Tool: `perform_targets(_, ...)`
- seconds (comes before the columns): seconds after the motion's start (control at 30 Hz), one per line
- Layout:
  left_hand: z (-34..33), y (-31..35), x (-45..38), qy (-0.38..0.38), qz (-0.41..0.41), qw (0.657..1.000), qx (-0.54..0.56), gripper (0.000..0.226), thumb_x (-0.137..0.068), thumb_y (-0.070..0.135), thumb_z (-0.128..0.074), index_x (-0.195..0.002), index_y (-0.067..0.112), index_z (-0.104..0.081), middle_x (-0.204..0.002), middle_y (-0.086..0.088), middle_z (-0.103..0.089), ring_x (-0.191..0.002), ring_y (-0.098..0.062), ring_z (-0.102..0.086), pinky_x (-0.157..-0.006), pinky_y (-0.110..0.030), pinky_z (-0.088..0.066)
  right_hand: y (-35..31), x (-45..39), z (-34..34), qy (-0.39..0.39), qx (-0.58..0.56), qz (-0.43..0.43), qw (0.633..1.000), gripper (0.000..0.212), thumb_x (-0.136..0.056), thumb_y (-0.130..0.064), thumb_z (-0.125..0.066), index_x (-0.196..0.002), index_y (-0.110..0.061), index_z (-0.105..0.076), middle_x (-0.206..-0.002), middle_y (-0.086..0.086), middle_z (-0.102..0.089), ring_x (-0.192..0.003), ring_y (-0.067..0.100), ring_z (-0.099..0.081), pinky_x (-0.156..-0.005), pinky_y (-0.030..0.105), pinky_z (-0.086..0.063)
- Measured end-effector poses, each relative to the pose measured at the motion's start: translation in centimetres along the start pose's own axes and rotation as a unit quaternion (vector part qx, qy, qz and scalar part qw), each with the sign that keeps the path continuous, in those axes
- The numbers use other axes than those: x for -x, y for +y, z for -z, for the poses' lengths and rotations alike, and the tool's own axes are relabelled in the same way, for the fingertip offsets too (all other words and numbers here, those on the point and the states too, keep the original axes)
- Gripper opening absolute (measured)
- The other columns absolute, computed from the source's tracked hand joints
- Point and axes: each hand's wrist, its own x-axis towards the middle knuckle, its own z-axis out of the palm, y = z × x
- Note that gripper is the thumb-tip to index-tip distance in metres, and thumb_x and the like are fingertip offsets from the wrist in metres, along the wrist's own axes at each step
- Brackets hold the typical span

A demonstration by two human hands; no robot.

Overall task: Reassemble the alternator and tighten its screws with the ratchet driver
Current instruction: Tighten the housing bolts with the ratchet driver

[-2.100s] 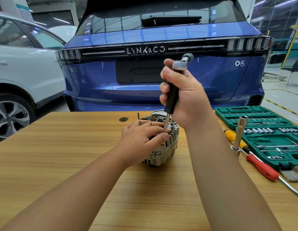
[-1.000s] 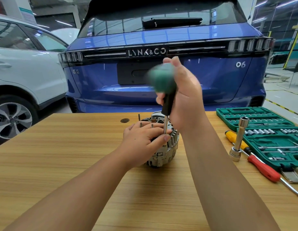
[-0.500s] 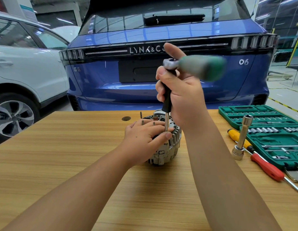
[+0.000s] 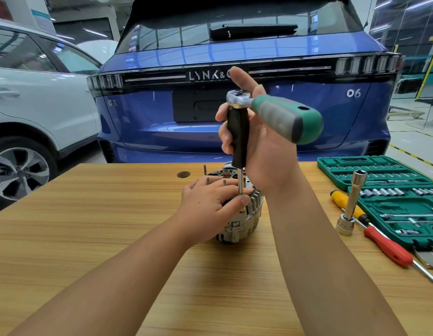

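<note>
A silver finned alternator (image 4: 244, 221) stands on the wooden table (image 4: 89, 226), with several studs poking up from its top. My left hand (image 4: 210, 204) rests over it, its thumb lying beside the driver's thin steel shaft. The ratchet driver (image 4: 239, 139) stands upright, tip down on the alternator's top. Its black extension grip is held by my right hand (image 4: 264, 151), fingers curled round it and index finger raised. The ratchet's green and grey handle (image 4: 288, 117) sticks out sideways to the right from the chrome head.
An open green socket case (image 4: 390, 190) lies at the table's right. A long chrome socket (image 4: 351, 204) stands upright before it, beside a yellow-handled screwdriver (image 4: 344, 202) and a red-handled one (image 4: 390, 248). A blue car (image 4: 234, 57) stands behind the table, a white car (image 4: 28, 93) to the left.
The ratchet's green handle has swung round from pointing away to sticking out to the right. My left hand has stayed on the alternator and the driver stays upright.
</note>
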Motion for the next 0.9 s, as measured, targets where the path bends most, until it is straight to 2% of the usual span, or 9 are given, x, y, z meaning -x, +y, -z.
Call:
perform_targets(0.17,0.0,0.0,0.0,-0.001,0.001,1.000,0.003,0.021,-0.092,0.067,-0.028,-0.102,0.080,-0.041,-0.111,0.061,-0.030,-0.118,0.015,-0.017,-0.100,-0.027,-0.006,-0.3,0.0,0.1,0.070,-0.008,-0.025,0.997,0.025,-0.096,-0.030,-0.053,-0.119,-0.022,-0.061,-0.087,0.006,-0.056,-0.058,0.016,-0.047,-0.052,0.028,-0.037)
perform_targets(0.27,-0.1,0.1,-0.1,-0.001,0.003,1.000,0.002,0.022,-0.088,0.070,-0.026,-0.098,0.079,-0.043,-0.108,0.062,-0.029,-0.117,0.015,-0.016,-0.099,-0.027,-0.006,-0.5,-0.1,-0.2,0.150,0.092,-0.002,0.984,0.010,-0.095,-0.025,-0.066,-0.088,-0.018,-0.066,-0.065,-0.002,-0.051,-0.048,0.012,-0.039,-0.046,0.025,-0.034)
perform_targets(0.33,0.0,0.0,-0.1,-0.007,0.007,1.000,0.005,0.022,-0.087,0.072,-0.024,-0.093,0.078,-0.044,-0.108,0.062,-0.029,-0.116,0.016,-0.016,-0.099,-0.029,-0.007,-0.7,-0.3,0.2,0.207,0.117,-0.013,0.971,0.023,-0.095,-0.021,-0.068,-0.073,-0.019,-0.061,-0.058,-0.004,-0.046,-0.046,0.011,-0.036,-0.045,0.027,-0.031)
perform_targets(0.43,0.1,-0.1,-0.2,-0.008,0.007,1.000,0.007,0.026,-0.084,0.075,-0.022,-0.097,0.077,-0.045,-0.108,0.062,-0.028,-0.112,0.017,-0.016,-0.099,-0.029,-0.008,-1.1,-0.1,1.1,0.170,0.021,-0.054,0.984,0.007,-0.097,-0.019,-0.064,-0.091,-0.017,-0.062,-0.064,-0.005,-0.049,-0.050,0.009,-0.040,-0.054,0.028,-0.030)
perform_targets(0.53,0.1,-0.1,-0.2,-0.014,0.006,1.000,0.008,0.029,-0.087,0.072,-0.024,-0.104,0.074,-0.047,-0.111,0.061,-0.030,-0.116,0.015,-0.017,-0.098,-0.028,-0.008,-0.9,0.4,1.1,0.083,-0.037,-0.061,0.994,0.027,-0.096,-0.012,-0.060,-0.123,-0.015,-0.057,-0.071,-0.004,-0.050,-0.057,0.009,-0.044,-0.057,0.025,-0.033)
perform_targets(0.6,0.1,-0.1,-0.1,-0.017,0.006,1.000,0.002,0.027,-0.088,0.070,-0.023,-0.101,0.074,-0.046,-0.118,0.055,-0.036,-0.125,0.009,-0.021,-0.102,-0.032,-0.009,-0.4,0.5,0.2,0.051,0.005,-0.026,0.998,0.031,-0.094,-0.009,-0.062,-0.124,-0.018,-0.057,-0.074,-0.003,-0.050,-0.059,0.011,-0.045,-0.055,0.023,-0.037)
perform_targets(0.7,-0.1,0.0,-0.1,-0.017,0.010,1.000,-0.009,0.027,-0.090,0.068,-0.021,-0.098,0.074,-0.046,-0.127,0.048,-0.042,-0.126,0.006,-0.022,-0.103,-0.033,-0.009,0.1,0.3,-0.8,0.074,0.098,0.054,0.991,0.028,-0.095,-0.004,-0.062,-0.117,-0.020,-0.057,-0.078,-0.001,-0.054,-0.058,0.016,-0.048,-0.052,0.027,-0.041)
perform_targets(0.77,-0.2,0.0,-0.1,-0.015,0.013,1.000,-0.008,0.026,-0.089,0.068,-0.021,-0.093,0.075,-0.046,-0.118,0.055,-0.039,-0.120,0.010,-0.019,-0.101,-0.031,-0.007,0.2,0.3,-0.9,0.087,0.141,0.094,0.982,0.032,-0.098,0.001,-0.058,-0.120,-0.021,-0.057,-0.079,0.005,-0.053,-0.056,0.016,-0.046,-0.049,0.028,-0.041)
perform_targets(0.9,-0.3,-0.3,0.0,-0.015,0.014,1.000,-0.004,0.024,-0.090,0.068,-0.021,-0.096,0.078,-0.043,-0.121,0.052,-0.039,-0.121,0.010,-0.018,-0.101,-0.031,-0.008,0.6,0.4,-1.1,0.069,0.143,0.093,0.983,0.045,-0.097,0.010,-0.052,-0.125,-0.025,-0.059,-0.077,0.000,-0.051,-0.060,0.028,-0.033,-0.050,0.032,-0.037)
